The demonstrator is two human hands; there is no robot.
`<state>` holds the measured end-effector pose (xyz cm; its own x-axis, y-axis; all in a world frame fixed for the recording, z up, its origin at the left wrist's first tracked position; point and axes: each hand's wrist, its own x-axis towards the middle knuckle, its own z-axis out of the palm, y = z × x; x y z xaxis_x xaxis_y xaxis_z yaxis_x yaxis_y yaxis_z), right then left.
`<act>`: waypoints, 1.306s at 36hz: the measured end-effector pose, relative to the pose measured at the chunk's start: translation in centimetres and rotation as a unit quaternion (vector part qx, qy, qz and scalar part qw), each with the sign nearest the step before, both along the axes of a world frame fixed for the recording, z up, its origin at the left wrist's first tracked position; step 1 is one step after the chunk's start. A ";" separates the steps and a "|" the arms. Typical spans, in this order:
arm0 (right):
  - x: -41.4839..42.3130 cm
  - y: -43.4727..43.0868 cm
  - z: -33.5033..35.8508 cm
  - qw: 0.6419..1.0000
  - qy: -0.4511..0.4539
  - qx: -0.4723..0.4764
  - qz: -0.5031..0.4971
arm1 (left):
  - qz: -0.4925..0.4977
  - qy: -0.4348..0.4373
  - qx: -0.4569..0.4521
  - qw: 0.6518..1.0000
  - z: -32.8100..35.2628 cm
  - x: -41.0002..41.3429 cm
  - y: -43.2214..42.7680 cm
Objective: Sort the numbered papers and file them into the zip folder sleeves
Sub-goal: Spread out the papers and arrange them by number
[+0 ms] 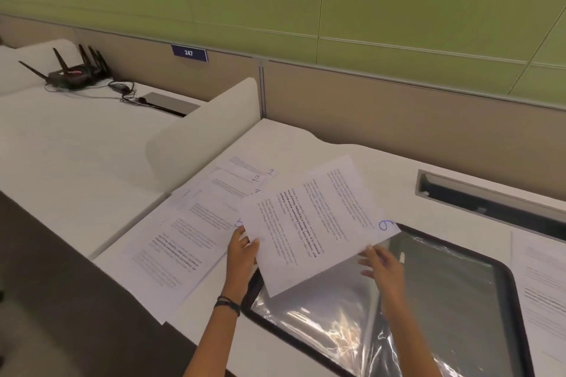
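Head view: the left grip [243, 246] pinches two overlapped sheets [294, 239] at their 9 o'clock edge. The right grip [379, 263], fingers spread, touches their lower edge. The sheets' long axis runs 8 to 2 o'clock above one folder [444, 285]. About five papers [190, 239] fan across the desk [382, 168] at 9 o'clock.

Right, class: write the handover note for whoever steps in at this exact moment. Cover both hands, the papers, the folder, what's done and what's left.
Left hand pinches the left edge of sheet 6, held over the open folder.
Right hand is open at the sheet's near edge, above a clear sleeve.
Other numbered sheets lie fanned on the desk, left; another sheet lies right of the folder.
Done: no sheet seen filed.
Left: sleeve 6, then the rest.
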<state>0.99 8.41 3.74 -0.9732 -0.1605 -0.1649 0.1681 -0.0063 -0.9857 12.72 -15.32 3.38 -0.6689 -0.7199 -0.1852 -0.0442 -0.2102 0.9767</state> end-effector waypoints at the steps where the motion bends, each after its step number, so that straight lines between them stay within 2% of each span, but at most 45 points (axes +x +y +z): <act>1: 0.1 -0.6 -0.3 1.000 0.000 0.008 0.015 | 0.012 0.000 0.001 1.000 -0.2 0.6 -0.6; 11: 2.2 -3.9 -5.6 0.976 0.078 0.109 0.169 | 0.147 -0.051 0.017 0.988 -3.5 7.9 -6.3; 14: 3.1 -3.6 -7.6 0.966 0.119 0.153 0.173 | 0.197 -0.059 0.024 0.978 -4.2 10.2 -7.8; 19: 3.4 -4.1 -8.6 0.921 0.247 0.257 0.157 | 0.267 -0.080 0.031 0.960 -4.8 13.3 -10.0; 24: 3.6 -4.1 -8.7 0.915 0.261 0.267 0.153 | 0.317 -0.107 0.031 0.942 -5.2 15.7 -11.4; 38: 2.8 -4.0 -9.8 0.898 0.299 0.283 0.158 | 0.380 -0.147 0.033 0.913 -5.7 18.9 -13.1; 47: 2.8 -4.2 -9.9 0.898 0.295 0.283 0.164 | 0.374 -0.183 0.036 0.908 -6.0 19.0 -13.0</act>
<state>3.75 4.25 -6.12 -0.8337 -0.5073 0.2179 -0.4830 0.4788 -0.7331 31.75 -28.32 -2.66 0.1192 -0.9247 -0.3616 -0.1809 -0.3784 0.9078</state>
